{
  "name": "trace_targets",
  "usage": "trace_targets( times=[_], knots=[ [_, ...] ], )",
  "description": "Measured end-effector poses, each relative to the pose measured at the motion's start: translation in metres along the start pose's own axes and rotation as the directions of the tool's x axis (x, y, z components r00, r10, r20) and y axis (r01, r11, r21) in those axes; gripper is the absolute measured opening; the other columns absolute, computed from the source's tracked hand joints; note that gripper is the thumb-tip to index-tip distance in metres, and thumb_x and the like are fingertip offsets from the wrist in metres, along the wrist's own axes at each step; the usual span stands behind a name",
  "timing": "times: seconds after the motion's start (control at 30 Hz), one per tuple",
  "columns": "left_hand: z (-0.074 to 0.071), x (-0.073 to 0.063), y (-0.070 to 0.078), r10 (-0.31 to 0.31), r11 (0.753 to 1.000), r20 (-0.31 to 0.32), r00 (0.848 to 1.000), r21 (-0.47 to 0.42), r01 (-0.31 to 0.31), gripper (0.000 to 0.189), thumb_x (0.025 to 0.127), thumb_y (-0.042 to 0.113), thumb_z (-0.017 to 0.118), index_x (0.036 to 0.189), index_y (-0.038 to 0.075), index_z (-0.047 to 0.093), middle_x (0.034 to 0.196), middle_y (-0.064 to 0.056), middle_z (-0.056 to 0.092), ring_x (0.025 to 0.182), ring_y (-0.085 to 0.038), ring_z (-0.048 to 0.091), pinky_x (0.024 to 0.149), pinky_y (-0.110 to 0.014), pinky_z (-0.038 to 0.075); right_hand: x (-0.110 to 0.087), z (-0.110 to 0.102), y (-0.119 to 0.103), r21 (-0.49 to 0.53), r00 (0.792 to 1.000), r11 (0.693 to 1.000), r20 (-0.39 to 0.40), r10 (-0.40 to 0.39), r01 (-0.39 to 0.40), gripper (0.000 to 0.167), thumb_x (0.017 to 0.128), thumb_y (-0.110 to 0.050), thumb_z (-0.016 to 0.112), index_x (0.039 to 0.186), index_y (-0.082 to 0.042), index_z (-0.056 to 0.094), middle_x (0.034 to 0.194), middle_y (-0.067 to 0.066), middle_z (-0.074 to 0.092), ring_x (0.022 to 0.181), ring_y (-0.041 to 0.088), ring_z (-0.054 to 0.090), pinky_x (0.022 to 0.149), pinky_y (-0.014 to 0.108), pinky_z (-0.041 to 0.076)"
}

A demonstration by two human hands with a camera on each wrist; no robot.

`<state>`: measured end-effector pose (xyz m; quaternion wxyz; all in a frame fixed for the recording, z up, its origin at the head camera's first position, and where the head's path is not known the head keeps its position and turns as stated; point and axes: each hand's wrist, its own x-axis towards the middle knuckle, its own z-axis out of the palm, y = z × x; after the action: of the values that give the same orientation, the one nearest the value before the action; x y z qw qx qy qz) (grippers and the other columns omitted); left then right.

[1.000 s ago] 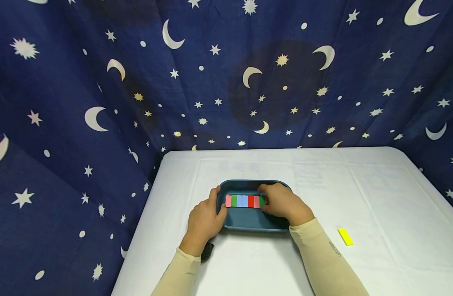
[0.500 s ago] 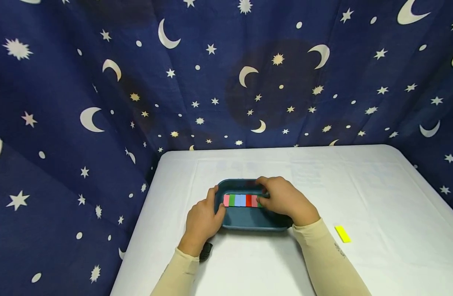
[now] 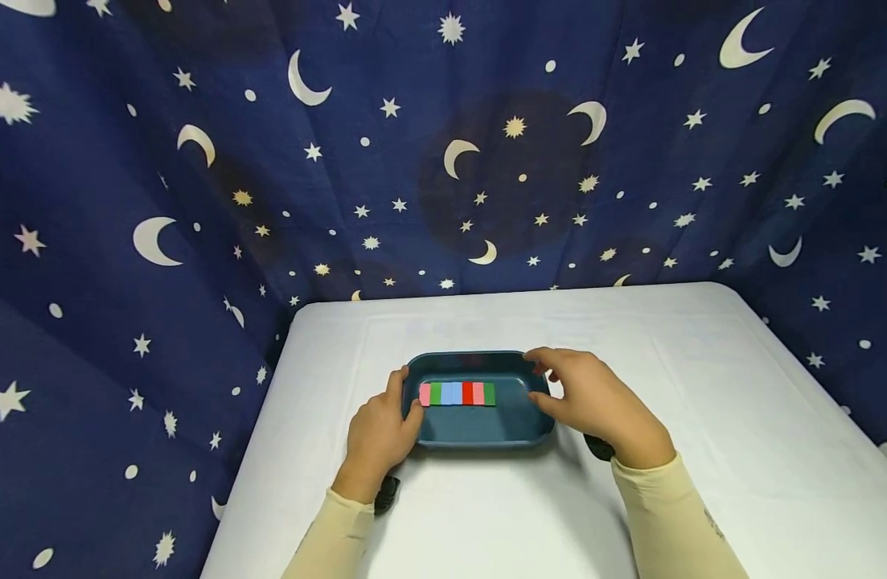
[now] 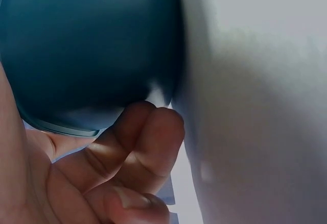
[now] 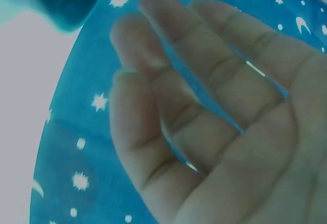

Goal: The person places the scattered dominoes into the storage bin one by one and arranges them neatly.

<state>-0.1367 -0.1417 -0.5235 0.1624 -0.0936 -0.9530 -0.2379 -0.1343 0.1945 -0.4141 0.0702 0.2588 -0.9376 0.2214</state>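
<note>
A dark teal tray (image 3: 515,422) with rounded corners sits on the table. Inside it, a straight row of small flat tiles (image 3: 452,393) runs pink, green, light blue, red, pink and green, touching edge to edge. My left hand (image 3: 381,434) grips the tray's left end, thumb over the rim; in the left wrist view the fingers (image 4: 161,137) curl against its outer wall. My right hand (image 3: 595,402) hovers at the tray's right end, fingertips close to the rim and nothing held. Its loosely bent fingers (image 5: 204,66) show in the right wrist view.
A white-covered table (image 3: 704,386) carries the tray. Behind it and at the left hangs a dark blue curtain (image 3: 385,177) with moons and stars. Dark devices are strapped under both wrists.
My right hand has let go of the green tile at the row's right end and moved right. The yellow tile is now hidden by my right arm. My left hand keeps its grip.
</note>
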Motion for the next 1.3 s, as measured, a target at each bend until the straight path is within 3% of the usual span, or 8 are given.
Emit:
trace_targets(
  times=[0.23,0.43,0.6,0.73,0.93,1.3],
  knots=[
    [0.0,0.0,-0.003,-0.003,1.0,-0.003,1.0,0.006,0.003,0.059,0.098,0.036,0.067,0.151,0.016,0.049,0.079,-0.014,0.072,0.054,-0.023,0.06,0.046,-0.039,0.042,-0.038,-0.01,0.026,-0.057,0.999,0.998,-0.02,0.031,-0.032,0.058,0.081,-0.015,0.088,0.135,-0.01,0.066,0.111,0.006,0.075,0.094,0.026,0.071,0.083,0.047,0.055],
    [0.001,-0.002,0.0,-0.013,1.0,0.01,1.0,-0.01,0.013,0.06,0.098,0.034,0.069,0.152,0.016,0.049,0.083,-0.017,0.074,0.058,-0.026,0.064,0.048,-0.041,0.045,-0.072,-0.012,0.051,-0.05,0.996,0.995,0.037,0.086,-0.084,0.065,0.077,-0.016,0.091,0.137,-0.01,0.066,0.117,0.005,0.073,0.092,0.023,0.071,0.081,0.047,0.056],
    [-0.001,-0.002,0.0,-0.018,1.0,0.021,1.0,-0.008,0.018,0.06,0.099,0.036,0.067,0.152,0.016,0.048,0.081,-0.016,0.072,0.055,-0.023,0.061,0.047,-0.039,0.043,-0.093,-0.007,0.07,-0.062,0.989,0.989,0.059,0.139,-0.135,0.068,0.076,-0.017,0.092,0.138,-0.007,0.066,0.13,0.012,0.069,0.109,0.034,0.069,0.093,0.054,0.053],
    [-0.002,-0.002,0.0,-0.019,1.0,0.01,1.0,-0.005,0.02,0.059,0.098,0.035,0.067,0.151,0.016,0.049,0.077,-0.015,0.071,0.054,-0.022,0.059,0.046,-0.039,0.042,-0.102,-0.002,0.083,-0.076,0.987,0.985,0.042,0.156,-0.152,0.07,0.074,-0.018,0.093,0.138,-0.005,0.066,0.132,0.015,0.069,0.123,0.041,0.063,0.102,0.06,0.047],
    [0.003,-0.002,0.003,-0.012,1.0,0.038,0.999,-0.017,0.013,0.06,0.099,0.036,0.066,0.152,0.015,0.048,0.078,-0.014,0.071,0.053,-0.019,0.057,0.047,-0.038,0.042,-0.113,0.004,0.096,-0.088,0.973,0.972,0.052,0.223,-0.218,0.073,0.073,-0.025,0.096,0.137,-0.006,0.067,0.128,0.017,0.071,0.118,0.045,0.065,0.098,0.064,0.047],
    [0.002,-0.002,0.0,-0.016,1.0,0.004,1.0,-0.004,0.016,0.059,0.097,0.035,0.067,0.151,0.017,0.049,0.084,-0.017,0.074,0.055,-0.022,0.06,0.048,-0.039,0.044,-0.118,0.007,0.104,-0.045,0.945,0.954,0.131,0.299,-0.296,0.088,0.062,-0.032,0.101,0.14,-0.012,0.066,0.119,0.0,0.075,0.117,0.045,0.063,0.095,0.067,0.045]
  ],
)
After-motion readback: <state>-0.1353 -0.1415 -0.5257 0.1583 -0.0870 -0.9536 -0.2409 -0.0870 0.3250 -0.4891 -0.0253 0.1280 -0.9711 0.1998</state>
